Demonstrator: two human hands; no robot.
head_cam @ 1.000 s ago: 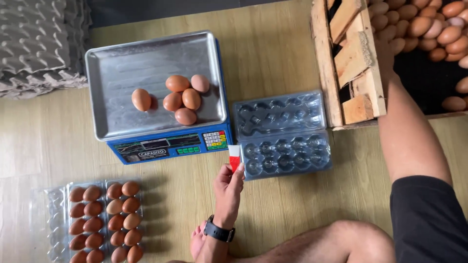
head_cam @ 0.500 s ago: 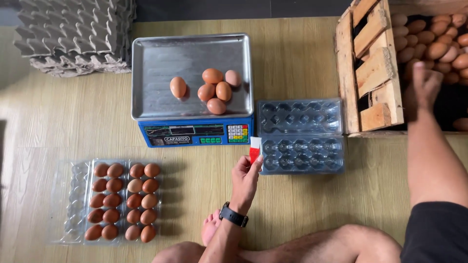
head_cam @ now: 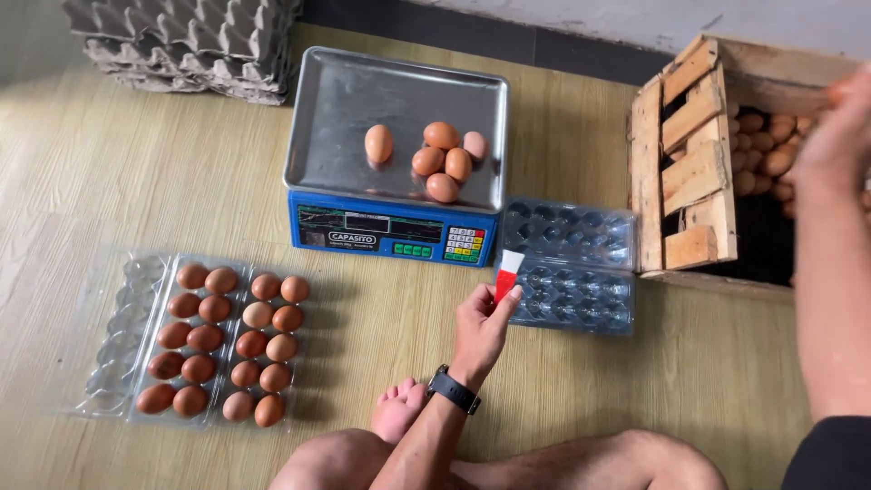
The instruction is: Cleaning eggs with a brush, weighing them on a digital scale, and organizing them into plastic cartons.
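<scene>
My left hand (head_cam: 481, 327), with a black watch on the wrist, pinches a small red and white tag (head_cam: 508, 272) at the near left corner of an empty clear plastic egg tray (head_cam: 572, 263). My right hand (head_cam: 839, 127) is blurred above a wooden crate (head_cam: 689, 163) of brown eggs (head_cam: 762, 154); its fingers look curled, and what they hold is unclear. A blue scale (head_cam: 390, 231) with a steel pan (head_cam: 345, 100) carries several brown eggs (head_cam: 442, 159).
A clear carton filled with brown eggs (head_cam: 227, 340) lies open on the wooden floor at the left. Grey pulp egg trays (head_cam: 181, 45) are stacked at the back left. My bare foot (head_cam: 399, 408) and knees are at the bottom edge.
My right hand has lifted from inside the crate to above it. The left hand stays by the empty tray with the tag. The view has shifted right and down.
</scene>
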